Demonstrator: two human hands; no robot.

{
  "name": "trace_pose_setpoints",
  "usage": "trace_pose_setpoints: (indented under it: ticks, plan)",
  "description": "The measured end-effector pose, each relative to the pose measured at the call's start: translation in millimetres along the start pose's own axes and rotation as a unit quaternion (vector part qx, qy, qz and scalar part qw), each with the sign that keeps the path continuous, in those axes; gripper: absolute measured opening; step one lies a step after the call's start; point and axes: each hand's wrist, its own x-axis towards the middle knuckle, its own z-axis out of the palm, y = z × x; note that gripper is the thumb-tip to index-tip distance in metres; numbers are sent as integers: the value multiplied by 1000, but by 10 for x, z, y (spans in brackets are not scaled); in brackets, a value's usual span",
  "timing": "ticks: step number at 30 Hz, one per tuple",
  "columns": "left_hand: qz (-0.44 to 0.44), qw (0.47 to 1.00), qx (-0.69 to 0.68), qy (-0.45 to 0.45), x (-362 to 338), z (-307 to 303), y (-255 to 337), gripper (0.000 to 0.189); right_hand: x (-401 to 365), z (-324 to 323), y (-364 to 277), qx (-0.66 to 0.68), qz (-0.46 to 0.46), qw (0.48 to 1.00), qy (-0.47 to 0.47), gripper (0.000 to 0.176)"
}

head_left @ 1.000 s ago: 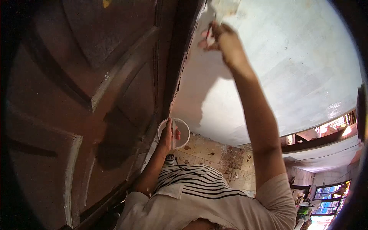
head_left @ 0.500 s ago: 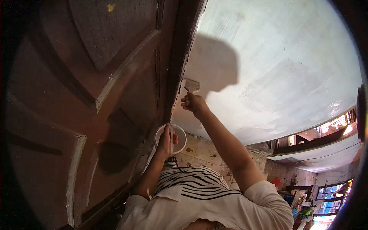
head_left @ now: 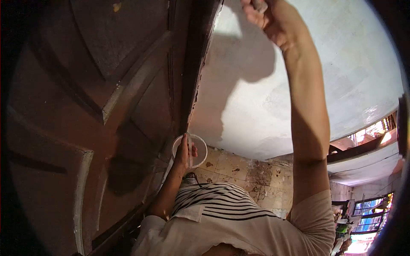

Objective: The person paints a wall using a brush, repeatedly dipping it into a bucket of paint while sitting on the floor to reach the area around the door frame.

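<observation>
Brownish-grey and worn-looking, a short length of tool handle point(head_left: 259, 5) shows in the right hand point(head_left: 274, 23), whose fingers are curled closed on it at the upper edge of the view. The tool's working end is cut off, so I cannot tell whether it touches the wall point(head_left: 260, 128). Lower down, the fingers of the left hand point(head_left: 183, 151) are hooked around the pale carrying strap point(head_left: 190, 161) of a round bucket point(head_left: 205, 147). The bucket hangs mouth up above the tiled floor point(head_left: 230, 164), close to the floor's edge where the wall meets the dark door frame point(head_left: 194, 55). How much is in it is hard to make out.

Farther out, the brown panelled door point(head_left: 128, 89) stands on the left, and the wall's surface is patchy, glossy in places, with a dark shadow point(head_left: 256, 64) across it.

The step in hand looks like working the tool high on the wall at arm's reach, with the bucket held low. As I judge it, the next move calls for a steady wrist near the chipped edge of the frame, and a level bucket while the right arm is stretched.
</observation>
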Motion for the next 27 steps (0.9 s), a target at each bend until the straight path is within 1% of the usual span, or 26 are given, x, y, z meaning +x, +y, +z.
trace_pose_setpoints:
  ticks: [1, 4, 5, 6, 7, 8, 9, 10, 11, 12, 13, 15, 17, 18, 19, 21, 22, 23, 24, 25, 27]
  plan:
    - [-1, 1000, 1, -1, -4, 18, 14, 69, 50, 6, -102, -30, -2, 999, 19, 34]
    - [-12, 1000, -25, 7, -2, 56, 9, 65, 2, 28, -14, -43, -16, 998, 39, 32]
    - [-8, 1000, -22, 5, 22, 45, -18, 65, 122, -202, 345, -83, -108, 990, -28, 30]
    - [-3, 1000, -19, 3, 39, 32, -34, 65, 32, -180, 522, -65, -63, 996, 1, 33]
    - [-4, 1000, -18, 4, 28, 32, -28, 65, 0, -229, 797, -45, -43, 998, 11, 36]
    - [-7, 1000, -14, 9, 14, 38, -14, 66, -11, -347, 1153, -54, -45, 998, 1, 37]
    - [-11, 1000, -10, 15, 11, 47, -6, 66, -81, -350, 1455, -12, 11, 999, 30, 36]
    - [-11, 1000, -10, 16, 25, 39, -19, 66, -191, -366, 1737, -14, 25, 999, 14, 35]
    - [-15, 1000, -11, 16, 50, 16, -41, 67, -229, -424, 2229, 34, 64, 997, 26, 36]
    - [-22, 1000, -11, 15, 57, -7, -70, 67, -359, -418, 2541, 49, 104, 993, 31, 38]
    - [-22, 1000, -9, 16, 65, -11, -76, 67, -456, -472, 2941, 61, 124, 990, 17, 40]
    - [-25, 1000, -11, 14, 65, -23, -100, 68, -744, -439, 3426, 77, 183, 979, 41, 44]
    - [-24, 1000, -3, 7, 139, -79, -157, 68, -941, -453, 3839, 92, 244, 964, 42, 43]
    - [-25, 1000, 0, 1, 147, -103, -180, 68, -1013, -457, 4008, 95, 244, 964, 44, 43]
    - [-25, 1000, 3, 2, 90, -86, -152, 68, -1079, -445, 4129, 110, 273, 955, 47, 42]
    - [10, 1000, 1, -8, 4, -44, -110, 67, -1162, -441, 4242, 142, 316, 936, 63, 39]
    - [10, 1000, 2, -8, 16, -55, -133, 67, -1161, -461, 4291, 143, 315, 936, 63, 39]
    - [-4, 1000, 1, 4, 35, -70, -149, 67, -1151, -465, 4313, 176, 316, 931, 60, 38]
    - [-17, 1000, 0, 16, 36, -84, -154, 67, -1150, -443, 4274, 208, 316, 924, 56, 37]
    - [-17, 1000, 0, 17, 33, -96, -163, 67, -1106, -442, 4227, 209, 316, 924, 56, 37]
    - [-13, 999, -11, 41, 36, -108, -183, 67, -890, -477, 4050, 178, 351, 914, 98, 38]
